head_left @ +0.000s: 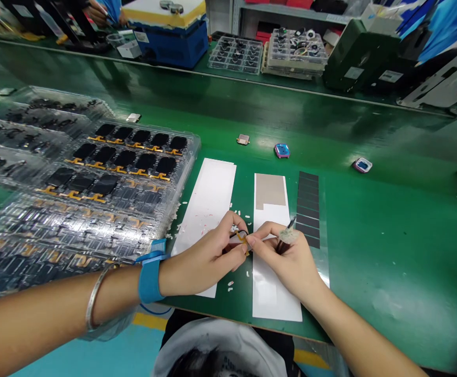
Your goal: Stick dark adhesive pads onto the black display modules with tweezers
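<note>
My left hand (208,262) is closed, with thumb and fingers around a small part with a gold flex cable (241,237), much of it hidden by the fingers. The part resembles the dark screens in the tray. My right hand (293,264) meets it there, thumb and index fingertip pinched at the part's edge. Tucked in the same hand is a thin dark pointed tool (292,223), perhaps tweezers; a pale greenish pad (289,236) sits beside it. Beneath the hands lie a white sheet (213,188) and a second strip with a beige film (271,189).
At left, a clear tray (195,144) carries rows of dark screens with gold flex cables, among other stacked trays. A strip of black stickers (308,204) lies right of the sheets. Watch cases (282,151) sit farther back. A blue box (173,44) stands on the raised shelf.
</note>
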The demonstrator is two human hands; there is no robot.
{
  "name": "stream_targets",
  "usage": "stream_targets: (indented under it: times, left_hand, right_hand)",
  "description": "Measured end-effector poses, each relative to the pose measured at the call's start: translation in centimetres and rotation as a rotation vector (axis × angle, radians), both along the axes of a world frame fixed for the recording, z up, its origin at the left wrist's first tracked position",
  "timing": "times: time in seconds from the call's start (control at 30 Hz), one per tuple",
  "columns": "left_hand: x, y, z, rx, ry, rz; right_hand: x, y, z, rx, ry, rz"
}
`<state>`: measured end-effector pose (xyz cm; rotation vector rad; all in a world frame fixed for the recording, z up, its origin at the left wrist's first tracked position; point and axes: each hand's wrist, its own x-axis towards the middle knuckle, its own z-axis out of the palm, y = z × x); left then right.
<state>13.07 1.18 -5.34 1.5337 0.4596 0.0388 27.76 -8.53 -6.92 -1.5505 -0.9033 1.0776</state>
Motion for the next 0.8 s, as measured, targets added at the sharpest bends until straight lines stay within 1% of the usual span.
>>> stream_targets:
  times: [0.1, 0.17, 0.2, 0.27, 0.33, 0.4, 0.47, 0.53, 0.6, 0.7, 0.8]
  left_hand:
    - [0.0, 0.0, 0.1, -0.012, -0.014, 0.002]
    - [0.0, 0.0, 0.3, 0.010, -0.015, -0.009]
    - [-0.1, -0.2, 0.5, 0.046, -0.005, -0.025]
    - [-0.2, -0.6, 1.0, 0.191, 0.038, -0.098]
    - [-0.2, -1.2, 1.4, 0.414, 0.079, -0.216]
    - [0.1, -1.9, 1.7, 0.651, 0.111, -0.349]
    - [0.8, -2.4, 1.9, 0.837, 0.128, -0.429]
    - [1.8, -2.5, 1.8, 0.968, 0.136, -0.438]
    - [2.9, -2.2, 1.4, 1.055, 0.129, -0.407]
    - [4.3, -1.4, 0.5, 1.106, 0.084, -0.369]
    - [4.8, -1.0, -0.4, 1.109, 0.065, -0.378]
  right_hand:
    - [0.3, 0.1, 0.1, 0.012, -0.008, 0.018]
    - [1.2, -0.1, 0.4, 0.060, -0.028, -0.005]
    - [1.8, -0.3, 0.6, 0.098, -0.037, -0.030]
    - [3.2, -0.9, 1.1, 0.194, -0.069, -0.116]
    - [4.6, -1.7, 1.3, 0.264, -0.148, -0.200]
    - [5.8, -2.2, 1.1, 0.267, -0.239, -0.262]
    - [6.5, -2.0, 0.7, 0.230, -0.261, -0.299]
    - [7.0, -1.2, 0.0, 0.210, -0.210, -0.310]
    - [7.2, 0.1, -0.8, 0.213, -0.135, -0.296]
    - [7.0, 2.0, -2.2, 0.222, -0.054, -0.273]
    - [6.6, 2.9, -3.4, 0.227, -0.030, -0.287]
